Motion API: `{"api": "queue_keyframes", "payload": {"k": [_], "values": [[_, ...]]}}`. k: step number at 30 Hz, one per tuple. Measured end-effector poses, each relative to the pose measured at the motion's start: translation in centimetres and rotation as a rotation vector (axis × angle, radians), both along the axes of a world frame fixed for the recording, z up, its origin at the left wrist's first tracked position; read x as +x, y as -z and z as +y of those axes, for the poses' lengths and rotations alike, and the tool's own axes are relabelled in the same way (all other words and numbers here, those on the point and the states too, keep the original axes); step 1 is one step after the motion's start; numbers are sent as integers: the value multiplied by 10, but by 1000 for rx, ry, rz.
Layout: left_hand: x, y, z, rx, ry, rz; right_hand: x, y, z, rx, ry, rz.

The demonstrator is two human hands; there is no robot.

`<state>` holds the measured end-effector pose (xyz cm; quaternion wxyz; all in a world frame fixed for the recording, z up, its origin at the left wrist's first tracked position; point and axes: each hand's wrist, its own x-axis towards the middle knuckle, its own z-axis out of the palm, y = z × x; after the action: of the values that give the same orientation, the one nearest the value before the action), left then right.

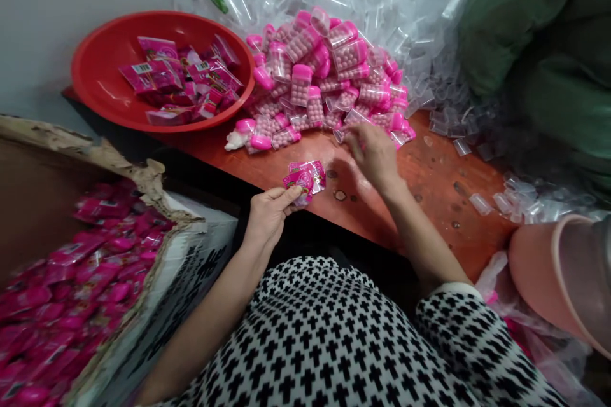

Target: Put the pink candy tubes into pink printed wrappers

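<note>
My left hand (pixel 272 213) is closed, thumb on top, round some pink printed packets (pixel 305 179) fanned over the table's near edge. My right hand (pixel 372 152) is at the front of the heap, its fingers bent down onto a clear plastic bottle (pixel 353 119); the fingertips are partly hidden. Beyond both hands lies a heap of clear bottles with pink caps (pixel 310 76), filled with small pale pink balls. A crumpled white scrap (pixel 235 140) sits at the heap's left front.
A red basin (pixel 95 98) with pink packets stands at the back left. At lower left is a torn cardboard box (pixel 167 280) full of pink packets. Empty clear tubes (pixel 520 197) lie on the orange-red table (pixel 429 203). A pink bucket (pixel 534 261) stands right; green cloth (pixel 548 44) hangs behind.
</note>
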<state>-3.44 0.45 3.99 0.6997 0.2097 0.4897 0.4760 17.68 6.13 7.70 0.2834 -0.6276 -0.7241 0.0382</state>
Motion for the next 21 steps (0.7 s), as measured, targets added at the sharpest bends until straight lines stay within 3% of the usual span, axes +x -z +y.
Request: {"api": "queue_keyframes", "payload": {"k": [3,7,11,14,17,21], "values": [[-1,0,-1,-54,-60,-66,27,-8,37,47,6,-283],[-7,0,1,-117,-140,-181,30,-13,61,-75,-34,-466],[-20,2,4,-156,-232,-279,20,-12,40,-43,-350,-442],[-27,3,6,-185,-250,-316,24,4,9,-10,-569,-294],[-28,4,7,-207,-248,-324,34,26,-20,44,-495,-131],[-24,4,8,-210,-267,-308,30,35,-42,71,-152,50]]}}
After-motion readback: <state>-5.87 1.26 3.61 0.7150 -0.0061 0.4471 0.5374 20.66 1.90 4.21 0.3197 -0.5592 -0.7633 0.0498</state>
